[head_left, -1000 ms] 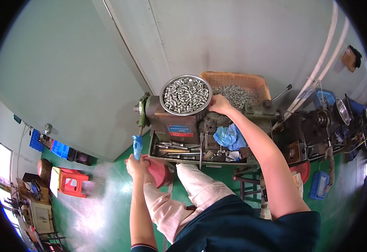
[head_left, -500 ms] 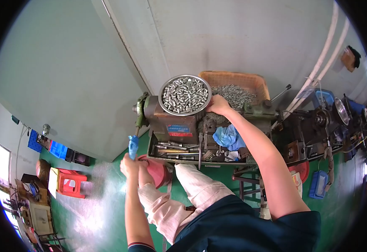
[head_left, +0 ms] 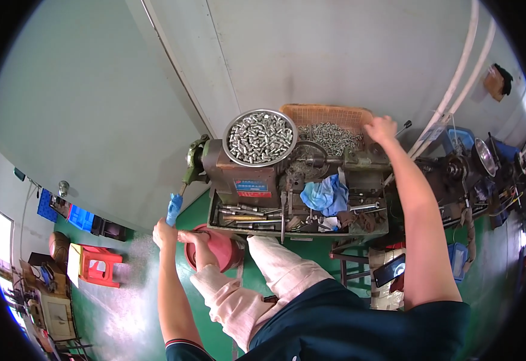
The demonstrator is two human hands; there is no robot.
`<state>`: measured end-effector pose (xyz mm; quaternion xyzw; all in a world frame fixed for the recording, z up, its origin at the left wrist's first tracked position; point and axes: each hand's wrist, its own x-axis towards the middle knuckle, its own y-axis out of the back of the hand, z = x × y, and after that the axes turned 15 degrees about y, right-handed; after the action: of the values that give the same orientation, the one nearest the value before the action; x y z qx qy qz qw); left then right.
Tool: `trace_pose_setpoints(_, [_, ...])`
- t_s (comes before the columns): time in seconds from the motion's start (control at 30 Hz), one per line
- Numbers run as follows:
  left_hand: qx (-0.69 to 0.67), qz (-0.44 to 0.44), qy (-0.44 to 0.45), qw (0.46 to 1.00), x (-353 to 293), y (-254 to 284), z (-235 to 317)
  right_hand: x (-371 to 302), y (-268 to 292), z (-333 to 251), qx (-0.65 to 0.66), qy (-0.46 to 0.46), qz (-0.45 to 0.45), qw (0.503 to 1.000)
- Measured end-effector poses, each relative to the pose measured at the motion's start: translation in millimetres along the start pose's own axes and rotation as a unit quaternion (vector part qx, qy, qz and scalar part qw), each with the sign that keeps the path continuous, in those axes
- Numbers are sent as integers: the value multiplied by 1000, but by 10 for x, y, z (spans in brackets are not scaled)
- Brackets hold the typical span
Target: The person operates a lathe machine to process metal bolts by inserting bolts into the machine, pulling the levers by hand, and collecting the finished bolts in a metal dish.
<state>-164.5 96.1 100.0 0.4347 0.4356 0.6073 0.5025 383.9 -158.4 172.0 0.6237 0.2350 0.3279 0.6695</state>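
Note:
My left hand [head_left: 165, 233] is wrapped round the lower end of a lever handle [head_left: 174, 209] bound in blue material, at the left end of a small bench lathe [head_left: 245, 174]. Over the right edge of an orange plastic basket [head_left: 326, 113] is my right hand [head_left: 381, 129], its fingers curled; whether anything is in them is hidden. Close to its right stands a lever with a black knob [head_left: 407, 124]. A round steel bowl [head_left: 231, 153] full of short shiny metal parts rests on the headstock. More metal parts [head_left: 335, 139] lie in the basket.
The lathe's tray [head_left: 248, 230] holds tools and a blue cloth [head_left: 325, 195]. Beneath it is a red bucket [head_left: 230, 256] by my leg. A phone [head_left: 390, 271] lies low at the right, with another machine [head_left: 455, 171] beyond. A red stool [head_left: 103, 266] stands left.
My right hand has moved right from beside the bowl and chuck to the basket's right edge. My left hand and the blue-bound handle have swung a little left and down.

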Motion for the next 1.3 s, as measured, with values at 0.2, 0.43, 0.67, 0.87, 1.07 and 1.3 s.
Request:
trace_pose_setpoints(0.2, [-1,-9,9,1000,9,-31,1,-670,-342,991,-47,-9,139,989])
trace_pose_setpoints(0.43, [-17,2,-7,1000,0,-13,-35,-1387,-61,906,-9,2,102,995])
trace_pose_setpoints(0.67, [-11,-1,-6,1000,-5,-6,-25,-1437,-44,848,-31,-5,114,993])
trace_pose_setpoints(0.87, [-25,6,-14,1000,-23,-3,4,-1435,-29,826,-30,-15,99,995])
trace_pose_setpoints(1.07, [-33,6,-18,999,-32,21,19,-1443,-28,794,-36,-31,91,995])
trace_pose_setpoints(1.3, [-38,10,-28,999,-10,-8,-1,-1477,-5,738,-35,-41,89,995])
